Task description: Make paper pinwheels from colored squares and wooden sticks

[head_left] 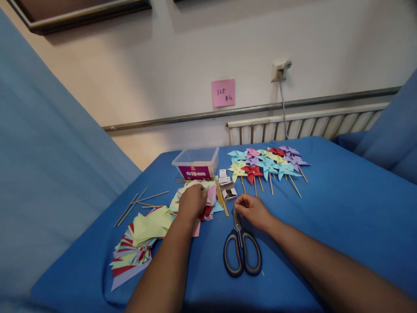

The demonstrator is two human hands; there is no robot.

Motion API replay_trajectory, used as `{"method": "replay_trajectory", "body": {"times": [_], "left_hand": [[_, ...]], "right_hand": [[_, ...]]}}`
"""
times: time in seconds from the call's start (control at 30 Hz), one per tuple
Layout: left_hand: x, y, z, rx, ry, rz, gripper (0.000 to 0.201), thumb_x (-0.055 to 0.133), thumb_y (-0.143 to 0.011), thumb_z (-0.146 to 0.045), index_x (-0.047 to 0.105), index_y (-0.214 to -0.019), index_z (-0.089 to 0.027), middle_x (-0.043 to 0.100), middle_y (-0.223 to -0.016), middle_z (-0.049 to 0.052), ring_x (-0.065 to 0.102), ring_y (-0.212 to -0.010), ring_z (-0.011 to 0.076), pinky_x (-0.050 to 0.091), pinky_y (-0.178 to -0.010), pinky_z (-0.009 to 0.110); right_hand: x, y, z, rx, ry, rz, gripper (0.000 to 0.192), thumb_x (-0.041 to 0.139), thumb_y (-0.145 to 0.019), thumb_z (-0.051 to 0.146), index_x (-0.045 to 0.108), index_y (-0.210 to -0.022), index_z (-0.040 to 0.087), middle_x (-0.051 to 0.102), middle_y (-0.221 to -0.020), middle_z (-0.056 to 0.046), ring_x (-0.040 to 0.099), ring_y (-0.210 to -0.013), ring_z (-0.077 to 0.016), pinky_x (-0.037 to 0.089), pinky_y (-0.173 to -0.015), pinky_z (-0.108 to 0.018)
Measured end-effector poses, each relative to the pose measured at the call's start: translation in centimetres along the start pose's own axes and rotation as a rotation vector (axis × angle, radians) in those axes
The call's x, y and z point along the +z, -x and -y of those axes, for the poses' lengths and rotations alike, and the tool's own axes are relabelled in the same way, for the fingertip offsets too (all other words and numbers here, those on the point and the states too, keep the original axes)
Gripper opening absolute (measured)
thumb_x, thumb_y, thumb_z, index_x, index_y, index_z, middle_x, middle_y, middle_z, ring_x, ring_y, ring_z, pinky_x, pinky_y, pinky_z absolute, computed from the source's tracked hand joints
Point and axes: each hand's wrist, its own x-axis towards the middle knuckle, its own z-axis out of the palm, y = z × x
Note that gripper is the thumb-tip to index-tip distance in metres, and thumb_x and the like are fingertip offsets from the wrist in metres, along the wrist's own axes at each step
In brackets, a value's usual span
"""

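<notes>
My left hand (pixel 193 201) is over a pile of coloured paper pieces (pixel 211 191), its fingers closed at a piece of paper; the fingertips are partly hidden. My right hand (pixel 253 211) is pinched shut just beside the tips of the scissors (pixel 241 250); what it holds, if anything, is too small to make out. The scissors lie with dark blue handles toward me. Beyond the right hand stands a small open white box (pixel 229 191) with dark bits inside. Thin wooden sticks (pixel 221 198) lie between the paper pile and that box.
Finished paper pinwheels (pixel 253 173) on sticks lie at the back right. A clear plastic box (pixel 195 161) with a purple label stands at the back. Fanned paper pieces (pixel 135 248) and loose sticks (pixel 135 204) lie left on the blue-covered table (pixel 325 208). Blue curtains hang both sides.
</notes>
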Motion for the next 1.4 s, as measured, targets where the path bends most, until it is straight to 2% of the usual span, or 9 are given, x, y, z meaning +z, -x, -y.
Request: {"method": "replay_trajectory", "body": {"times": [0.2, 0.4, 0.6, 0.8, 1.0, 1.1, 1.27, 1.33, 1.4], "left_hand": [[-0.3, -0.3, 0.6, -0.097, 0.064, -0.029, 0.024, 0.053, -0.084, -0.038, 0.069, -0.082, -0.021, 0.073, -0.089, 0.013, 0.064, -0.083, 0.0264, 0.035, -0.063, 0.031], [-0.5, -0.4, 0.7, -0.109, 0.282, -0.244, 0.022, 0.057, -0.081, -0.040, 0.068, -0.084, -0.021, 0.073, -0.084, 0.008, 0.063, -0.076, 0.0230, 0.037, -0.063, 0.029], [-0.9, 0.1, -0.5, -0.123, 0.933, -0.409, 0.022, 0.065, -0.075, -0.037, 0.065, -0.083, -0.017, 0.068, -0.072, 0.002, 0.060, -0.063, 0.0163, 0.043, -0.060, 0.026], [-0.5, 1.1, -2.5, -0.093, 1.413, -0.374, 0.034, 0.078, -0.065, -0.037, 0.065, -0.087, -0.016, 0.069, -0.072, 0.000, 0.062, -0.064, 0.0142, 0.048, -0.066, 0.026], [0.7, 2.3, -4.1, 0.007, 1.498, -0.177, 0.027, 0.079, -0.069, -0.033, 0.067, -0.087, -0.017, 0.072, -0.076, 0.002, 0.065, -0.068, 0.0142, 0.049, -0.068, 0.025], [0.4, 3.0, -4.5, 0.180, 1.457, -0.029, 0.015, 0.075, -0.075, -0.029, 0.068, -0.084, -0.018, 0.075, -0.096, 0.007, 0.069, -0.090, 0.0205, 0.050, -0.086, 0.034], [-0.8, 3.7, -4.6, 0.509, 1.146, -0.006, 0.002, 0.072, -0.077, -0.022, 0.074, -0.078, -0.021, 0.071, -0.118, 0.011, 0.053, -0.127, 0.0289, 0.032, -0.112, 0.047], [-0.6, 3.6, -4.6, 0.519, 1.112, -0.035, 0.009, 0.072, -0.076, -0.020, 0.075, -0.084, -0.023, 0.067, -0.126, 0.010, 0.048, -0.132, 0.0291, 0.029, -0.113, 0.048], [-0.1, 3.3, -4.7, 0.443, 1.197, -0.069, 0.029, 0.074, -0.073, -0.018, 0.073, -0.101, -0.024, 0.061, -0.135, 0.010, 0.048, -0.132, 0.0280, 0.031, -0.113, 0.047]], "right_hand": [[0.1, 0.2, -0.2, -0.015, -0.001, 0.022, 0.012, 0.063, -0.067, 0.031, 0.062, -0.069, 0.019, 0.060, -0.062, 0.002, 0.052, -0.056, -0.0118, 0.042, -0.053, -0.025], [0.2, 0.2, -0.4, 0.018, -0.013, 0.061, 0.011, 0.063, -0.068, 0.030, 0.060, -0.068, 0.020, 0.059, -0.059, 0.003, 0.052, -0.054, -0.0112, 0.042, -0.053, -0.024], [0.2, 0.3, 0.4, 0.043, -0.036, 0.113, 0.021, 0.066, -0.073, 0.039, 0.060, -0.067, 0.019, 0.061, -0.058, 0.002, 0.054, -0.049, -0.0111, 0.042, -0.050, -0.024], [0.0, 0.9, 2.1, 0.045, -0.162, 0.217, 0.050, 0.059, -0.081, 0.064, 0.071, -0.081, 0.016, 0.070, -0.075, -0.006, 0.057, -0.052, -0.0108, 0.040, -0.050, -0.024], [-0.6, 1.4, 2.9, 0.171, -0.535, 0.357, 0.069, 0.042, -0.085, 0.075, 0.075, -0.095, 0.015, 0.073, -0.091, -0.012, 0.063, -0.063, -0.0132, 0.045, -0.058, -0.025], [-1.2, 1.3, 3.4, 0.195, -0.690, 0.383, 0.069, 0.043, -0.085, 0.074, 0.075, -0.095, 0.014, 0.073, -0.092, -0.012, 0.062, -0.065, -0.0136, 0.045, -0.057, -0.024], [-1.6, 0.9, 4.2, 0.091, -0.776, 0.129, 0.034, 0.077, -0.075, 0.042, 0.074, -0.099, 0.020, 0.076, -0.094, -0.005, 0.065, -0.071, -0.0157, 0.050, -0.064, -0.026], [-1.6, 0.7, 4.2, 0.058, -0.755, 0.061, 0.034, 0.082, -0.070, 0.035, 0.075, -0.099, 0.020, 0.076, -0.096, -0.005, 0.068, -0.078, -0.0189, 0.053, -0.071, -0.030], [-1.5, 0.4, 4.1, 0.029, -0.735, 0.012, 0.031, 0.083, -0.068, 0.037, 0.075, -0.093, 0.019, 0.077, -0.094, -0.006, 0.068, -0.079, -0.0210, 0.054, -0.073, -0.033]]}}
